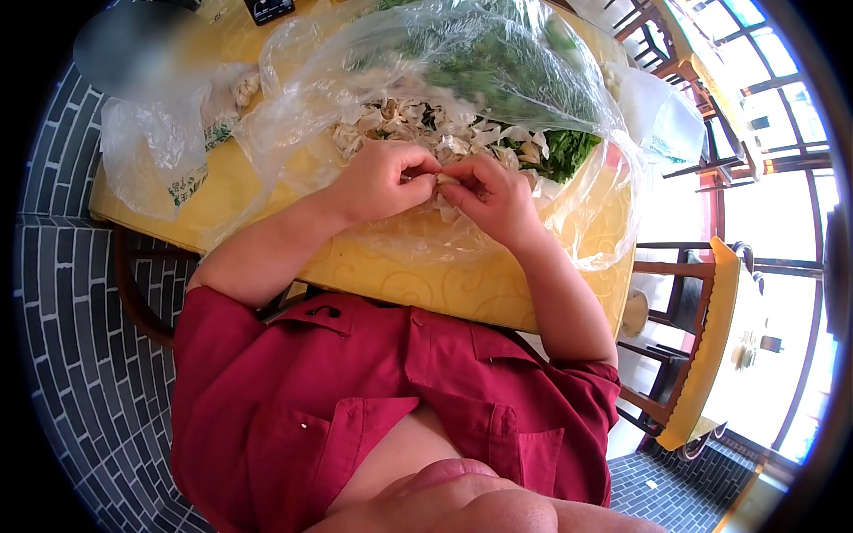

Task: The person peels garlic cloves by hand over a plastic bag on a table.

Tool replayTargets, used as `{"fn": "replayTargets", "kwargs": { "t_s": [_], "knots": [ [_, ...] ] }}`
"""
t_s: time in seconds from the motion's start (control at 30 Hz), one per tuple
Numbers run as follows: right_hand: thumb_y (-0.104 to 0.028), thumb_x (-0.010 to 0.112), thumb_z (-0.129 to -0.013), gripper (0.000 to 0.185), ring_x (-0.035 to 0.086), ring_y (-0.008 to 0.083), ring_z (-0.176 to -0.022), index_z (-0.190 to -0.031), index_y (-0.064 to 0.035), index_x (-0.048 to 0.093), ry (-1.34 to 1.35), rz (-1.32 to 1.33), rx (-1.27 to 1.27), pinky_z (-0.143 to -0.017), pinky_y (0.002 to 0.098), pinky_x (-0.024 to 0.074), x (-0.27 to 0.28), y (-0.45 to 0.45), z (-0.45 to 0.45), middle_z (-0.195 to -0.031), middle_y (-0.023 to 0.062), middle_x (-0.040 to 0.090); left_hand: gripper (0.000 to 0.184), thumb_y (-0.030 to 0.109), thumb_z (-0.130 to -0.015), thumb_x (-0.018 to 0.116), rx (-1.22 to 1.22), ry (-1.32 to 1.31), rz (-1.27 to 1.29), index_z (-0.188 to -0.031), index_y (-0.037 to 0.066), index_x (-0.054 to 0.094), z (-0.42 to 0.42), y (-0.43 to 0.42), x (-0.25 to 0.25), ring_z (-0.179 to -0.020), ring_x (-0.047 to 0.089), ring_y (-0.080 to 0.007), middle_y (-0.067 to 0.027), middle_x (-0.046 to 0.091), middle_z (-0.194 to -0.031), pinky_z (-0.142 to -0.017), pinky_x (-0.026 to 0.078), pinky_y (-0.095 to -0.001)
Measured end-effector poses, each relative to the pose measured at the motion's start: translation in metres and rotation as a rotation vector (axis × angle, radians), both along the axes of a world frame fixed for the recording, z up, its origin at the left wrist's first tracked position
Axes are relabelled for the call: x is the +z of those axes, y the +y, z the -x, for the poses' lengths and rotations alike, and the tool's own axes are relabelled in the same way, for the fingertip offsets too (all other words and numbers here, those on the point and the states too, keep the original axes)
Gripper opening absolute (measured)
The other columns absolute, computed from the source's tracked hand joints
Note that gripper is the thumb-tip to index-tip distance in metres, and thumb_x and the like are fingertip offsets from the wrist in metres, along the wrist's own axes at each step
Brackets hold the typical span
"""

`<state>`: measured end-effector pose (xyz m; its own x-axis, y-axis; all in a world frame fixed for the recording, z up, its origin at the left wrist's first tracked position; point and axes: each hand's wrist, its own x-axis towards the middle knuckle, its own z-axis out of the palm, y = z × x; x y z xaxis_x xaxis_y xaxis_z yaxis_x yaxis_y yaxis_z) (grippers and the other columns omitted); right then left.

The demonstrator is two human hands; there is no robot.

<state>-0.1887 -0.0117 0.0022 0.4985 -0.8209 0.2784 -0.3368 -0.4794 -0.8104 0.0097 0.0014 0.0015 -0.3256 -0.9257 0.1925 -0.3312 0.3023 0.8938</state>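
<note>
Over the near part of the table, my left hand [384,182] and my right hand [491,197] meet with thumbs and fingertips pinched together. Between them is a small pale piece that looks like a garlic clove [442,179]; both hands grip it. Just beyond my fingers lies a heap of papery garlic skins [378,123] with some pale cloves among them. Leafy greens [571,153] stick out beside the heap on the right. A large clear plastic bag [524,67] covers more greens behind, and its loose edge spreads under my hands.
A yellow cloth covers the table [400,286]. At left lie a crumpled clear bag [151,155] and what look like garlic bulbs [245,89]. A black device [268,9] sits at the far edge. Another table [724,333] and chairs stand to the right, near windows.
</note>
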Motion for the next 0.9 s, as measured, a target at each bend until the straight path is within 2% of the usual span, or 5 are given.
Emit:
{"fn": "replayTargets", "kwargs": {
  "t_s": [0.37, 0.43, 0.67, 0.77, 0.9],
  "knots": [
    [-0.013, 0.069, -0.077, 0.018, 0.061, 0.0174, -0.062, -0.090, -0.0027, 0.062, 0.001, -0.065, -0.016, -0.058, 0.0280, 0.0482, -0.0011, 0.0003, -0.0010, -0.076, 0.0101, 0.062, 0.015, 0.005, -0.078, 0.058, -0.049, -0.033, 0.002, -0.091, -0.002, 0.062, -0.0015, -0.0006, -0.0026, -0.066, 0.056, -0.0086, -0.0061, 0.060, -0.077, -0.057, 0.045, -0.0240],
    [-0.011, 0.068, -0.079, 0.017, 0.060, 0.0102, -0.064, -0.091, -0.0017, 0.061, 0.025, -0.048, -0.011, -0.059, 0.0240, 0.0485, -0.0030, -0.0004, -0.0006, -0.075, 0.0056, 0.063, 0.015, 0.006, -0.079, 0.058, -0.049, -0.032, 0.012, -0.090, -0.002, 0.062, -0.0010, -0.0011, -0.0050, -0.066, 0.056, -0.0086, -0.0063, 0.060, -0.076, -0.057, 0.045, -0.0241],
    [-0.011, 0.069, -0.079, 0.016, 0.059, 0.0069, -0.063, -0.090, -0.0020, 0.061, 0.048, -0.033, -0.001, -0.058, 0.0222, 0.0482, -0.0077, -0.0020, -0.0002, -0.073, 0.0031, 0.063, 0.012, 0.007, -0.075, 0.059, -0.052, -0.164, 0.148, -0.085, 0.001, 0.062, -0.0002, -0.0019, -0.0073, -0.068, 0.059, -0.0219, -0.0124, 0.060, -0.077, -0.059, 0.045, -0.0309],
    [-0.013, 0.070, -0.077, 0.018, 0.061, 0.0179, -0.062, -0.086, -0.0018, 0.060, 0.051, -0.059, -0.006, -0.056, 0.0283, 0.0481, -0.0042, -0.0009, -0.0020, -0.072, 0.0108, 0.062, 0.013, 0.009, -0.074, 0.060, -0.078, -0.196, 0.181, -0.084, 0.001, 0.062, 0.0020, 0.0000, -0.0060, -0.070, 0.059, -0.0274, -0.0152, 0.060, -0.077, -0.060, 0.046, -0.0339],
    [-0.013, 0.069, -0.078, 0.016, 0.061, 0.0151, -0.062, -0.084, -0.0017, 0.060, 0.047, -0.100, -0.005, -0.056, 0.0276, 0.0484, -0.0050, -0.0020, -0.0018, -0.072, 0.0098, 0.063, 0.015, 0.010, -0.073, 0.059, -0.092, -0.135, 0.137, -0.084, -0.001, 0.062, 0.0032, 0.0008, -0.0054, -0.067, 0.060, -0.0291, -0.0172, 0.061, -0.076, -0.060, 0.046, -0.0349]
  ]
}}
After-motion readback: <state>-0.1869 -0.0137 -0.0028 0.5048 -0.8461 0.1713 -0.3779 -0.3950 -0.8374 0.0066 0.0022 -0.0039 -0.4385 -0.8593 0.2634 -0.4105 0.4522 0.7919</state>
